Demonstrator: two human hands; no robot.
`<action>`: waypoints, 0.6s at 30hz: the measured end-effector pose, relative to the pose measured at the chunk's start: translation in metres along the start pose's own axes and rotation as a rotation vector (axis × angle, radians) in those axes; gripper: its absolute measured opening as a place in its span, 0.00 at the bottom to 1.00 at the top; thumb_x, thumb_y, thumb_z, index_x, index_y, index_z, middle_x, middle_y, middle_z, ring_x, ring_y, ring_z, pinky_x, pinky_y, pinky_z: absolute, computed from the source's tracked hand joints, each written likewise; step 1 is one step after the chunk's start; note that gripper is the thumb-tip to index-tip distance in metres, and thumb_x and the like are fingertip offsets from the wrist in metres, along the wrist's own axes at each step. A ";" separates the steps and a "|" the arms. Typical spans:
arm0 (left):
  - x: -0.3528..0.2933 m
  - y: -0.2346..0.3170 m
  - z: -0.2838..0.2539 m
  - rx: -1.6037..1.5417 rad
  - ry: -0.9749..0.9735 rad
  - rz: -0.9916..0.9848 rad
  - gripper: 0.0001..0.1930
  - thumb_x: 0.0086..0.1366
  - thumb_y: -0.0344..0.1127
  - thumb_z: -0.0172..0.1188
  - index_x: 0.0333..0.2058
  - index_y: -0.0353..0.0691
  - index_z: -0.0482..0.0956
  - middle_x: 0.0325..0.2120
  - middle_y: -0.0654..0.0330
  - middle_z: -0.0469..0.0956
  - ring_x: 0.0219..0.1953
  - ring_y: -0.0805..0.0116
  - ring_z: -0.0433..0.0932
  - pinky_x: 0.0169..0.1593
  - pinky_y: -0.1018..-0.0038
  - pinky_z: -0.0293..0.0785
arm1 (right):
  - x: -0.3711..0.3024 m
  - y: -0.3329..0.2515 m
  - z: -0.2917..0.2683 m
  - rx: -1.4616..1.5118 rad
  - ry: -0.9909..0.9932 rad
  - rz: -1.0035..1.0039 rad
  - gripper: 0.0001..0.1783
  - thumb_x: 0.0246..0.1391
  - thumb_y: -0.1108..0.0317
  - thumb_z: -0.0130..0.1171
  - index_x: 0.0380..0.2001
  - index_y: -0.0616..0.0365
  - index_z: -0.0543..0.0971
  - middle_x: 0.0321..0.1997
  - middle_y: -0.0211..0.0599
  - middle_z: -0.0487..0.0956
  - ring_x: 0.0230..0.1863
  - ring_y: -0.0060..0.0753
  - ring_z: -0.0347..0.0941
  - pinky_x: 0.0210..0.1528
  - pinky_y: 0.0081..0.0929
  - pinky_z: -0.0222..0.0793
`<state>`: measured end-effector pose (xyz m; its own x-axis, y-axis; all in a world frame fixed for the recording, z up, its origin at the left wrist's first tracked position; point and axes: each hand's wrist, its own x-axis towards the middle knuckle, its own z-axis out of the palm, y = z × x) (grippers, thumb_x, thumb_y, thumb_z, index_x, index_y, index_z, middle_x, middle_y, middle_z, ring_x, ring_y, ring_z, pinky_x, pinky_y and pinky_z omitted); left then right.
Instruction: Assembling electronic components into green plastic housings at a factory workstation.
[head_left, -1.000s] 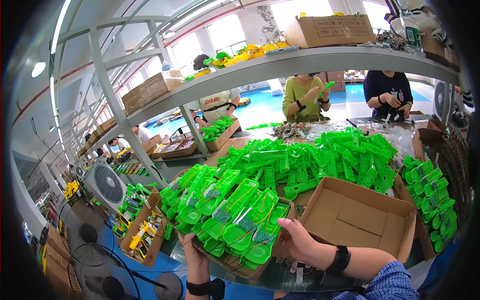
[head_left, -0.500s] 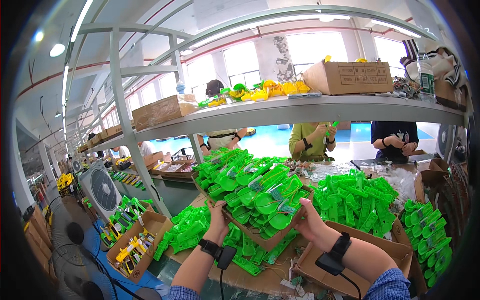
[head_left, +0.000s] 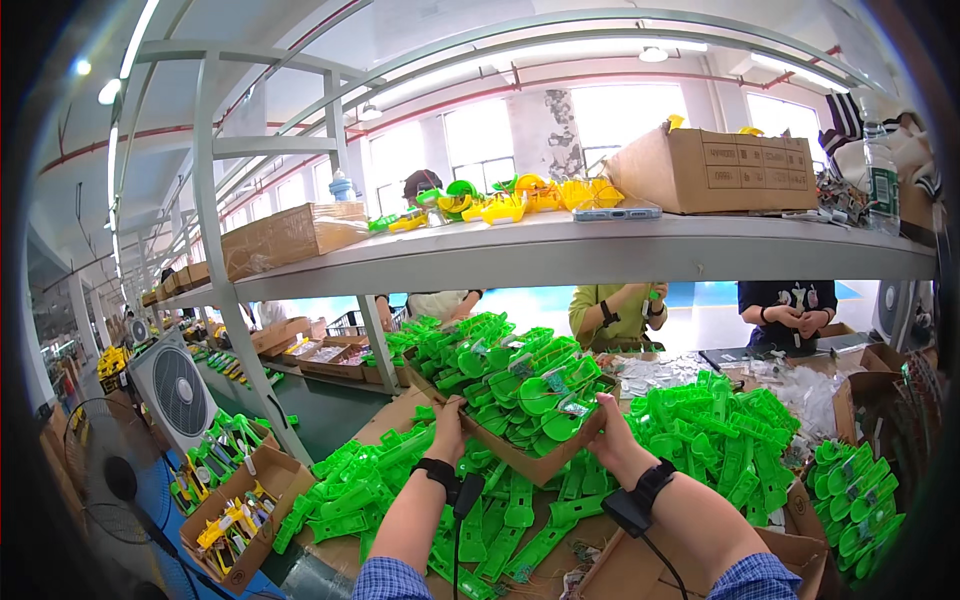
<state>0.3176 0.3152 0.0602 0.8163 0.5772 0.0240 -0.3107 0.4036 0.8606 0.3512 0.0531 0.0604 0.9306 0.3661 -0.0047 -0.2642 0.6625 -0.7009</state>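
Both my hands carry a cardboard box [head_left: 538, 466] by its two sides, tilted above the table. Heaped in it are green plastic housings [head_left: 540, 400], some with round cup-like ends, small circuit boards and thin wires. My left hand [head_left: 449, 428] is closed on the left side of the box, while my right hand [head_left: 611, 434] grips the right side near the corner. The fingers under the box are partly hidden. Below and to the left lies a loose pile of green parts [head_left: 365, 478], and another heap [head_left: 715, 425] rises beyond my right hand.
An open cardboard box [head_left: 640, 565] sits at the lower right, near stacked green parts [head_left: 850, 500]. A shelf [head_left: 520, 250] crosses above the table. At left are a box of yellow parts [head_left: 270, 500] and a fan [head_left: 115, 480]. Co-workers [head_left: 620, 315] sit across.
The held box has risen and moved away from me, over the far part of the loose pile. More green parts show beneath it. The view has tilted up, so the shelf appears lower.
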 end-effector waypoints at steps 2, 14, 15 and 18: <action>0.012 -0.005 0.002 0.019 -0.003 0.043 0.09 0.53 0.35 0.51 0.34 0.54 0.64 0.22 0.68 0.60 0.26 0.72 0.66 0.28 0.66 0.67 | 0.008 0.000 0.002 0.045 0.095 0.002 0.14 0.50 0.52 0.53 0.22 0.49 0.69 0.16 0.27 0.67 0.24 0.29 0.66 0.33 0.32 0.66; 0.064 -0.042 -0.003 0.079 -0.073 0.060 0.01 0.54 0.39 0.51 0.26 0.55 0.70 0.18 0.69 0.63 0.22 0.74 0.64 0.24 0.72 0.62 | 0.058 0.021 -0.048 -0.063 0.038 0.052 0.20 0.42 0.49 0.59 0.36 0.47 0.71 0.33 0.28 0.69 0.36 0.29 0.67 0.35 0.33 0.66; 0.064 -0.043 0.006 0.085 -0.087 0.042 0.01 0.54 0.39 0.51 0.26 0.55 0.70 0.18 0.69 0.63 0.22 0.74 0.64 0.24 0.72 0.62 | 0.059 0.018 -0.053 -0.057 0.060 0.046 0.20 0.42 0.49 0.59 0.36 0.47 0.71 0.33 0.28 0.69 0.36 0.29 0.67 0.35 0.33 0.66; 0.084 -0.051 -0.002 0.080 -0.122 -0.042 0.04 0.53 0.38 0.53 0.28 0.52 0.68 0.18 0.70 0.63 0.23 0.78 0.64 0.23 0.77 0.60 | 0.059 0.024 -0.046 -0.050 0.097 -0.039 0.27 0.39 0.41 0.58 0.42 0.39 0.72 0.45 0.30 0.67 0.48 0.33 0.62 0.45 0.52 0.55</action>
<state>0.4010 0.3449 0.0171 0.8824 0.4683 0.0452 -0.2396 0.3646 0.8998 0.4115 0.0604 0.0109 0.9607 0.2742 -0.0436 -0.2163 0.6408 -0.7366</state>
